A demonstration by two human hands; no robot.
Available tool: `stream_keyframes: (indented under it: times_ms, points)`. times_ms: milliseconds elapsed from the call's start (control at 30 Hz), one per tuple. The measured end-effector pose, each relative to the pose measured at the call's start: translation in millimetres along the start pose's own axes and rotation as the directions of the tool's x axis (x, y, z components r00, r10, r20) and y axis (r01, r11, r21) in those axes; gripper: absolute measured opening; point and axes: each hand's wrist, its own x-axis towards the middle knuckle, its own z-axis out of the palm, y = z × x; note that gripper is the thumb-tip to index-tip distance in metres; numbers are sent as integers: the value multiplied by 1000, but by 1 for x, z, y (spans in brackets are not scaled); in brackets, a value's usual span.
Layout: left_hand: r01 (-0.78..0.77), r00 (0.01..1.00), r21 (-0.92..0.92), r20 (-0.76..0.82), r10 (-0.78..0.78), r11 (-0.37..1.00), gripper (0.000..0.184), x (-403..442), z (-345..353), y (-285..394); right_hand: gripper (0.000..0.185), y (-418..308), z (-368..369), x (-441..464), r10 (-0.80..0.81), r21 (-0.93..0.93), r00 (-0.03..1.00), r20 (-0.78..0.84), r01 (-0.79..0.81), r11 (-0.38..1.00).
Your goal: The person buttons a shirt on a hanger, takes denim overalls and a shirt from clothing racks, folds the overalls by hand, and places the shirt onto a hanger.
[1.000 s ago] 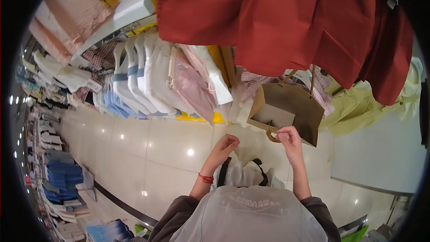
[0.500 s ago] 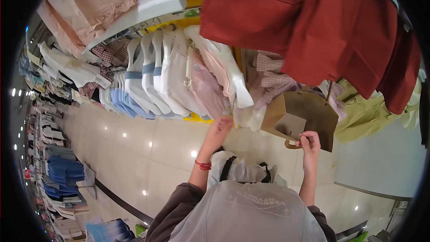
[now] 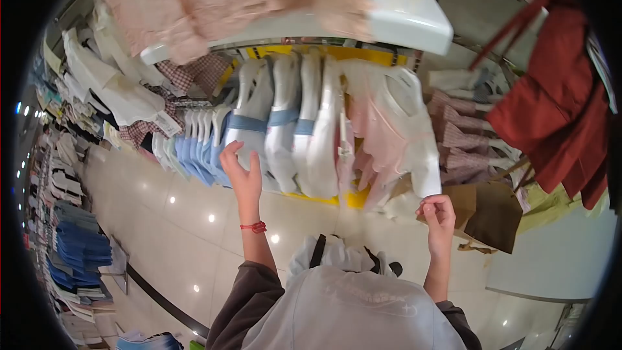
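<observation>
My left hand (image 3: 241, 167) is raised in front of the hanging white tops with blue bands (image 3: 248, 123). Its thumb and fingers are spread, with nothing between them. On that wrist is a red bracelet (image 3: 253, 227). My right hand (image 3: 438, 211) has its fingers curled in a pinch just below the sleeve end of a white and pink garment (image 3: 420, 155); whether it grips the fabric, I cannot tell. Behind that hand hangs a brown paper bag (image 3: 495, 210), its handle (image 3: 477, 247) apart from my fingers.
A white shelf (image 3: 405, 10) with blurred pink garments (image 3: 240, 0) juts out above the rail. Red garments (image 3: 551, 104) hang at right, beside pink checked clothes (image 3: 466, 133). Folded jeans (image 3: 81, 240) are stacked far left over a tiled floor (image 3: 214, 214).
The view has turned left, so the rack and bag sit further right. My left hand has moved left and opened. My right hand has come away from the bag's handle, toward the white sleeve.
</observation>
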Motion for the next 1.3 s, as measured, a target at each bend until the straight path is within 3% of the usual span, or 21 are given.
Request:
stream_keyframes:
  times_ms: [200, 267, 500, 533, 567, 600, 667, 767, 867, 967, 1100, 1167, 1300]
  points:
    - [2, 996, 148, 83, -14, 989, 43, 47, -13, -61, 7, 8, 73, 0, -13, -55, 990, 143, 21, 998]
    - [-3, 990, 61, 140, -6, 998, 44, 53, -5, -75, 7, 11, 82, -4, 15, -99, 984, 178, 3, 995]
    - [136, 916, 53, 373, -146, 989, 48, 43, 7, -68, 8, 9, 107, -9, 63, -130, 979, 195, -38, 991]
    - [14, 937, 55, 349, -33, 998, 45, 37, 11, -66, 8, 12, 113, -8, 66, -133, 976, 207, -39, 990]
    - [18, 933, 78, 357, -45, 997, 44, 27, 20, -69, 8, 14, 119, -8, 72, -135, 972, 222, -42, 990]
    - [81, 869, 95, 480, -117, 992, 45, 25, 16, -54, 9, 14, 126, -7, 67, -147, 965, 254, -30, 989]
    - [57, 855, 103, 509, -102, 993, 41, 8, 25, -51, 9, 16, 141, -6, 57, -167, 946, 319, -3, 986]
    - [29, 803, 15, 596, -32, 999, 33, -9, 24, -44, 11, 21, 158, -5, 101, -220, 896, 432, -3, 975]
    - [40, 813, -31, 582, -15, 999, 27, -25, 20, -48, 13, 27, 178, -3, 108, -224, 862, 495, 6, 975]
    - [123, 775, -62, 630, -57, 990, 25, -29, 7, -41, 15, 32, 199, 3, 104, -189, 803, 587, 11, 982]
    - [247, 649, -109, 756, -81, 963, 28, -37, -4, -35, 16, 32, 225, 17, 82, -246, 723, 686, 124, 961]
    - [219, 652, -162, 758, -21, 962, 31, -39, -11, -35, 18, 34, 232, 23, 51, -284, 680, 731, 235, 930]
    - [240, 643, -186, 766, -12, 953, 36, -41, -19, -36, 28, 55, 238, 28, 99, -244, 759, 644, 81, 966]
